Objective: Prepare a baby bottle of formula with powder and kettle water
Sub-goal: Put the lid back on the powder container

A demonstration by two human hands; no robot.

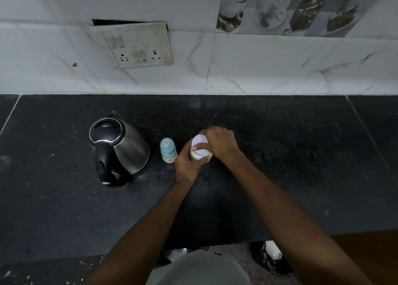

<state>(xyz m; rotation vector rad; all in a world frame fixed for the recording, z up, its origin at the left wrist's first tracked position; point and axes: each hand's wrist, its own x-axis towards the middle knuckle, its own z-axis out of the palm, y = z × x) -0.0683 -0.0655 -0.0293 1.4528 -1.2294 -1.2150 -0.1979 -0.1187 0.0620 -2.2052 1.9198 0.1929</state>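
We clamp the small clear powder-filled jar (199,155) with our left hand (186,164); our right hand (219,142) twists its smooth, likely slippery white lid (199,143).

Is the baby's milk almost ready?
Not yet. The baby bottle stands capped and untouched beside the kettle, whose lid is down. In hand: the left hand holds the powder jar while the right hand grips its white lid. Still left: scooping powder, pouring water, closing and mixing.

A dirty switchboard (137,45) sits on the white tiled wall (280,69) at upper left; the dark countertop (301,155) fills the middle.
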